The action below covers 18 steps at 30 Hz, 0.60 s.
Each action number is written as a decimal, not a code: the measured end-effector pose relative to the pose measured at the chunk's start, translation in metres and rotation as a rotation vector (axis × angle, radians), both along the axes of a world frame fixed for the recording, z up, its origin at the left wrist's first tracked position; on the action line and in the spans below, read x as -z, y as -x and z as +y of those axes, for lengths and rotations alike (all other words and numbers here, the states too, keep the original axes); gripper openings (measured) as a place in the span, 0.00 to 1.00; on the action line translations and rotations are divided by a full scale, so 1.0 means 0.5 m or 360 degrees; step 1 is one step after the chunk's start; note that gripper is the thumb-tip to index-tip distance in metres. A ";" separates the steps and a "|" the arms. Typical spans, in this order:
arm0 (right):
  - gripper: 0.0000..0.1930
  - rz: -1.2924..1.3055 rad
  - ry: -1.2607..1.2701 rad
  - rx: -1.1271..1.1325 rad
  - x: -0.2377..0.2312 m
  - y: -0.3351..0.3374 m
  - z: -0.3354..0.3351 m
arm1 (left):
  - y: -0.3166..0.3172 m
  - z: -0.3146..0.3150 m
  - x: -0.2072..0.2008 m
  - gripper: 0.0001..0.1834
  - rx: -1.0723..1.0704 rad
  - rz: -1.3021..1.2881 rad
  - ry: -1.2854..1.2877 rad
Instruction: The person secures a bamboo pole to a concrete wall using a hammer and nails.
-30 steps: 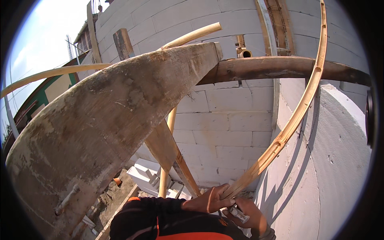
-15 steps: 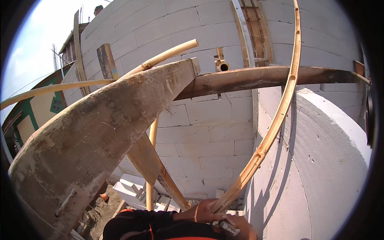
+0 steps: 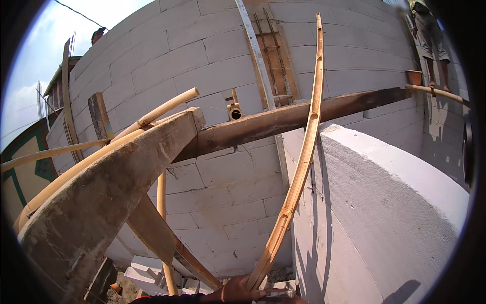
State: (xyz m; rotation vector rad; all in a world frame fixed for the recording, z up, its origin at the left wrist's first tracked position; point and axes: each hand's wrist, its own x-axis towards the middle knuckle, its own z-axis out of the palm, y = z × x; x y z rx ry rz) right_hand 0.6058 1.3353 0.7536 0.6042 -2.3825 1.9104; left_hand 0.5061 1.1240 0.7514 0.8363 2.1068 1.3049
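Observation:
A long split bamboo strip (image 3: 289, 202), pale and hollowed on its inner face, rises from the lower middle of the view to a tip near the top. My left hand (image 3: 234, 291) is closed round its lower end. My right hand (image 3: 293, 300) shows only as a sliver at the bottom edge, close beside the strip's foot; its fingers and anything in them are hidden. Just left of the strip, a dark wooden beam (image 3: 243, 127) runs across behind it, and a mortar-stained plank (image 3: 114, 185) slopes toward the lower left.
White block walls stand behind (image 3: 212, 187) and at right (image 3: 385, 187). Bamboo poles (image 3: 162, 109) lie along the plank. A slanting board (image 3: 152, 225) and broken blocks (image 3: 147, 273) are below. A person (image 3: 430, 35) stands on a pole at the upper right, near an orange-brown bucket (image 3: 413, 77).
The view has swung right, so the surroundings sit further left and a person's legs show. My hands are lower in the picture. The left still grips the strip.

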 end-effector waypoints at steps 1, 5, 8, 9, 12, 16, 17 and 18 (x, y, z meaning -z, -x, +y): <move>0.09 0.0013 -0.0006 -0.0005 -0.001 -0.003 -0.001 | -0.005 -0.012 0.012 0.27 -0.0042 -0.0030 -0.0145; 0.10 0.0007 -0.0026 0.0050 0.000 -0.016 0.013 | -0.009 -0.008 0.001 0.24 -0.0052 -0.0023 -0.0259; 0.10 0.0016 -0.0044 0.0100 0.002 -0.022 0.024 | -0.009 -0.009 -0.012 0.22 -0.0090 0.0055 -0.0244; 0.11 0.0020 -0.0042 0.0099 0.005 -0.018 0.026 | -0.012 -0.016 -0.014 0.22 -0.0111 0.0083 -0.0237; 0.11 0.0043 -0.0029 0.0076 0.010 0.000 0.029 | -0.022 -0.046 -0.030 0.20 -0.0222 0.0197 -0.0224; 0.12 0.0099 0.0016 0.0050 0.024 0.029 0.028 | -0.025 -0.105 -0.069 0.19 -0.0318 0.0572 -0.0188; 0.12 0.0047 0.0048 0.0075 0.042 0.019 0.022 | -0.038 -0.115 -0.074 0.18 -0.0264 0.0703 -0.0153; 0.12 0.0047 0.0082 0.0129 0.050 0.045 0.023 | -0.008 -0.113 -0.078 0.18 -0.0182 0.0925 -0.0121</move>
